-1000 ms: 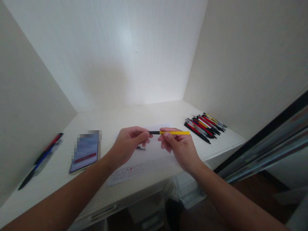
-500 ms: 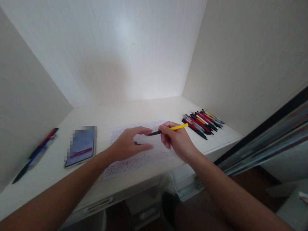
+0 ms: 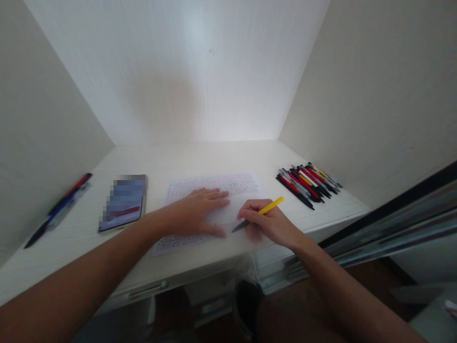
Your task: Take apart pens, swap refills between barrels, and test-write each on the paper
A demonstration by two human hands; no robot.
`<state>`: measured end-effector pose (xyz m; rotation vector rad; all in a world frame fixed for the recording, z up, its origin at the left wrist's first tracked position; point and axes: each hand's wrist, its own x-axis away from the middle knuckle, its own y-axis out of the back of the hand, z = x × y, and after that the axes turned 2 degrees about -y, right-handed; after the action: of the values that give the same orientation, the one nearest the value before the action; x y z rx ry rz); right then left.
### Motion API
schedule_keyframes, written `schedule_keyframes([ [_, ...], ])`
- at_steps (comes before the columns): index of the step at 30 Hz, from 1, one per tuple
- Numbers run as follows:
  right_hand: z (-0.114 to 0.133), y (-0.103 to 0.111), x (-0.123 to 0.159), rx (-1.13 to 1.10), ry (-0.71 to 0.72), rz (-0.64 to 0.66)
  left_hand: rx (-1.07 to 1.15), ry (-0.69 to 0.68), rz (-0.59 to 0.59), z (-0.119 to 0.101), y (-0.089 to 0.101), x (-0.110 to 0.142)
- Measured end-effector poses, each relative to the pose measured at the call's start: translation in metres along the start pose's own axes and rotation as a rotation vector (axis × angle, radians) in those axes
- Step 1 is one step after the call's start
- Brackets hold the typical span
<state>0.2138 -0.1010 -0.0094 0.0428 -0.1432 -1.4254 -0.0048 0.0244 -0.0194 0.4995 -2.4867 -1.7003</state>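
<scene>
Currently in the right hand (image 3: 268, 220): yellow-and-black pen (image 3: 271, 206), slanted over the written paper (image 3: 214, 182)

Clock face centred on the written paper, twelve towards the back panel (image 3: 235, 85). Listed largest to smallest.

Back panel: white, upright, at twelve o'clock. Desk (image 3: 200, 155): white, running along the foot of the panel. Written paper: flat on the desk, lines of small script near the twelve and seven o'clock edges, paler band between. Row of pens (image 3: 307, 182): mixed red, black, yellow and clear, laid side by side at about two o'clock, well apart from the paper. Left hand (image 3: 198, 212): palm down over the paper, thumb spread from fingers, nothing gripped. Right hand: at about four o'clock, pinching the yellow-and-black pen between thumb and fingers. Phone (image 3: 123, 205): face up at nine o'clock. Loose pens (image 3: 66, 205): farther out at nine o'clock, against the side wall.

Key relation: long axis of the yellow-and-black pen from two o'clock (yellow end) to eight (dark tip); tip low, just beside the left hand's thumb.

Hard to make out: contact between tip and paper; script, too small to read; lower right edge of the paper, washed out; underside of the right hand, blurred. Hidden: part of the paper, beneath the left hand. Masked: most of the phone screen. Cut off: both forearms, at the frame.
</scene>
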Motion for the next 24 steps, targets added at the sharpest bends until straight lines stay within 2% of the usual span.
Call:
schedule_keyframes([
  [3, 0.0005, -0.0028, 0.002, 0.12, 0.04, 0.079, 0.019, -0.002, -0.001, -0.0009, 0.0025, 0.0001],
  [10, -0.0007, -0.0066, 0.0092, 0.455, 0.158, -0.017, 0.061, -0.014, -0.038, -0.0001, 0.0017, 0.0009],
  [13, 0.0005, -0.0082, 0.0097, 0.493, 0.166, -0.03, 0.014, -0.019, -0.015, 0.0019, 0.0003, 0.0005],
  [19, 0.0025, -0.0096, 0.0087, 0.53, 0.17, -0.042, -0.167, 0.011, 0.105, -0.0013, 0.0027, 0.0002],
  [24, 0.0035, -0.0099, 0.0091, 0.541, 0.168, -0.039, -0.187, 0.023, 0.115, -0.0041, 0.0047, 0.0002],
])
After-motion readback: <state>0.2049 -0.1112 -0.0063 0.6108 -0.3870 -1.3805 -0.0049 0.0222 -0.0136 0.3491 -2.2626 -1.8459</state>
